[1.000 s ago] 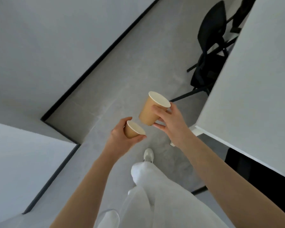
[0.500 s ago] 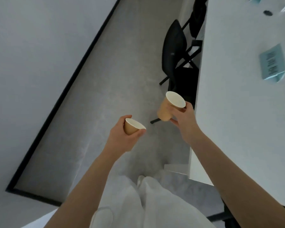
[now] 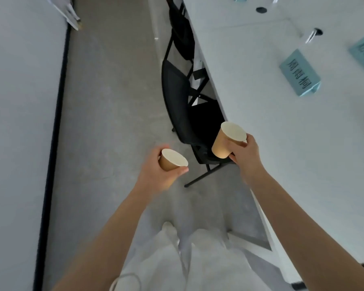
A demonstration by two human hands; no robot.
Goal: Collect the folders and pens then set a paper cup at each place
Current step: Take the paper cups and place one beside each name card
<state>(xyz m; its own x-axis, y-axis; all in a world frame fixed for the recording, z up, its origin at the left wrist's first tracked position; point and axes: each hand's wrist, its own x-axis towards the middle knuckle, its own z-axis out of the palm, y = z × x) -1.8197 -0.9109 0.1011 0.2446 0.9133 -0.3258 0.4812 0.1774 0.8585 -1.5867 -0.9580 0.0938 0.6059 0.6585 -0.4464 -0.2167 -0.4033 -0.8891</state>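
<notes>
The left hand, in the lower middle of the frame, grips a brown paper cup with a white inside, fingers curled round its wall. The right hand, a little higher and to the right, holds a second brown paper cup beside the edge of the long white table. A black folding chair stands behind the cups. A light blue name card lies on the table at the upper right.

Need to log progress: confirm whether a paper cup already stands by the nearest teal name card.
No. The nearest teal name card has bare table around it; both cups are in the hands, left and right.
</notes>
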